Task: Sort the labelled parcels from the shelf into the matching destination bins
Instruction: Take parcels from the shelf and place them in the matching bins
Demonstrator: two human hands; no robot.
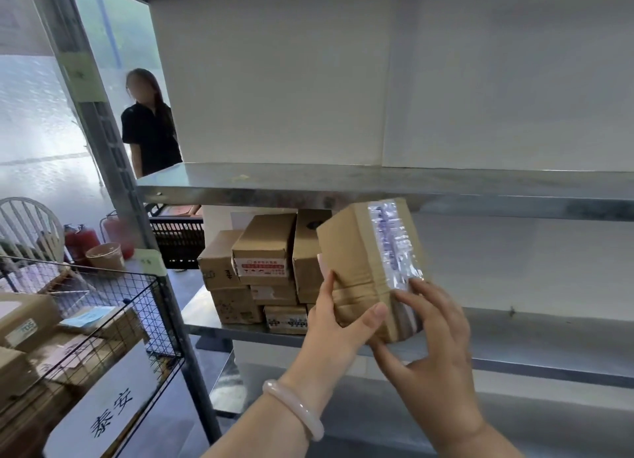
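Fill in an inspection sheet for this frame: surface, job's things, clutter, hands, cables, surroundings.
Surface: metal shelf, carrying parcels at its left end.
Job's things: held parcel, raised in front of the shelf, its label washed out by glare; stacked parcels piled on the shelf; wire bin at lower left, holding boxes, with a white sign on its front.
Clutter: black crate behind the stack; fire extinguishers, paper tub and chair beyond the rack.
Hands: left hand and right hand both grip the held parcel's near end.
Cables: nothing seen.
Surroundings: a person in black stands behind the rack.
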